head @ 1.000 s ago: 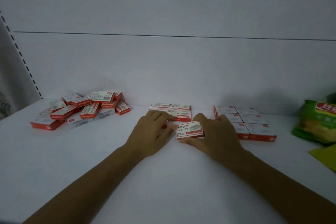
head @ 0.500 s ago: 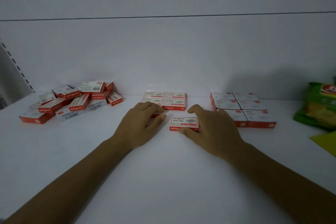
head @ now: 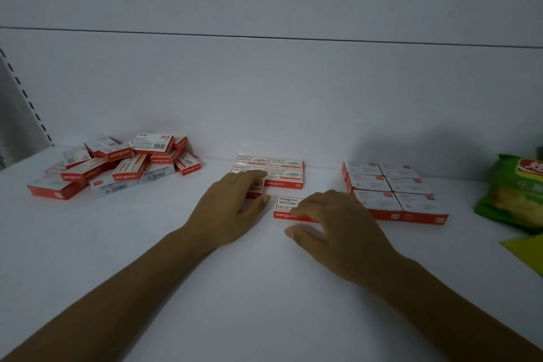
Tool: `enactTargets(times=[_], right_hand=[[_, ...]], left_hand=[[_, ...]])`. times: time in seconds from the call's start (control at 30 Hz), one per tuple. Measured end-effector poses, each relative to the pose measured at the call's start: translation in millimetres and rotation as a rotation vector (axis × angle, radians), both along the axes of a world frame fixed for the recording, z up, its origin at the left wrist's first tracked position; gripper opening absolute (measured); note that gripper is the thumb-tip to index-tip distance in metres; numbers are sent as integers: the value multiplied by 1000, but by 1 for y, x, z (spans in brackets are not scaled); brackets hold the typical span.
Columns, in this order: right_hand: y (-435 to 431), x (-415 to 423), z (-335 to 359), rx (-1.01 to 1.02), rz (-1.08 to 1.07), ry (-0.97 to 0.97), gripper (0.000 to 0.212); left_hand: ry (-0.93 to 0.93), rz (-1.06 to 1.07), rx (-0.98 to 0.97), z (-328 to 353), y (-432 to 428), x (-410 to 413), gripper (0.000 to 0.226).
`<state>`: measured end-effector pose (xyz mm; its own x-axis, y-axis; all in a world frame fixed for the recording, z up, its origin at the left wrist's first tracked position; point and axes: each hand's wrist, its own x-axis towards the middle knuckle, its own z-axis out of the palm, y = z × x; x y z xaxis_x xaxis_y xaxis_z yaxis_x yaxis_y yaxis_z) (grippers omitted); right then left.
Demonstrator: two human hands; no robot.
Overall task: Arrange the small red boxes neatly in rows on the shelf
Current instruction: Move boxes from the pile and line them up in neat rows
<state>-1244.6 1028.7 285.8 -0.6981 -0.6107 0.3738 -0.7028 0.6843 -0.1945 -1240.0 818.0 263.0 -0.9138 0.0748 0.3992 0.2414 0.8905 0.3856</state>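
A neat block of small red-and-white boxes (head: 284,171) lies at the back centre of the white shelf (head: 264,288), two wide. My left hand (head: 232,209) rests with its fingers flat over a box (head: 255,191) in the block's front left place, hiding most of it. Beside it, a loose box (head: 287,206) lies flat, a little in front of the block and set off to the right. My right hand (head: 338,223) touches its right part with bent fingertips, and the thumb is off the box, nearer me. A jumbled pile of boxes (head: 117,164) sits at the back left.
A second tidy block of boxes (head: 393,188), two wide and three deep, stands to the right. Further right lie a green snack bag (head: 514,194) and a yellow-green sheet (head: 526,247). A slotted upright (head: 26,97) bounds the shelf at the left.
The box in my right hand went from tilted to lying flat on the shelf. My right thumb has come off its front edge. My left hand stayed on the front left box.
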Motion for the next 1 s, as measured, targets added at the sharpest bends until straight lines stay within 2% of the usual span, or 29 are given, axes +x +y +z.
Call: enactTargets(times=[0.17, 0.3, 0.43, 0.7, 0.9, 1.0], right_hand=[[-11, -9, -9, 21, 63, -73, 63], [-17, -15, -19, -6, 74, -122, 72], [-13, -12, -17, -91, 31, -22, 62], [-14, -16, -21, -58, 61, -37, 57], [-14, -17, -21, -61, 86, -53, 61], [-15, -18, -20, -92, 79, -54, 53]], left_hand=[[41, -33, 43, 1, -1, 1, 55], [40, -32, 43, -3, -4, -2, 48], [44, -59, 41, -3, -6, -5, 42], [45, -71, 60, -2, -6, -5, 43], [42, -57, 50, -3, -6, -7, 45], [33, -50, 49, -1, -5, -7, 45]])
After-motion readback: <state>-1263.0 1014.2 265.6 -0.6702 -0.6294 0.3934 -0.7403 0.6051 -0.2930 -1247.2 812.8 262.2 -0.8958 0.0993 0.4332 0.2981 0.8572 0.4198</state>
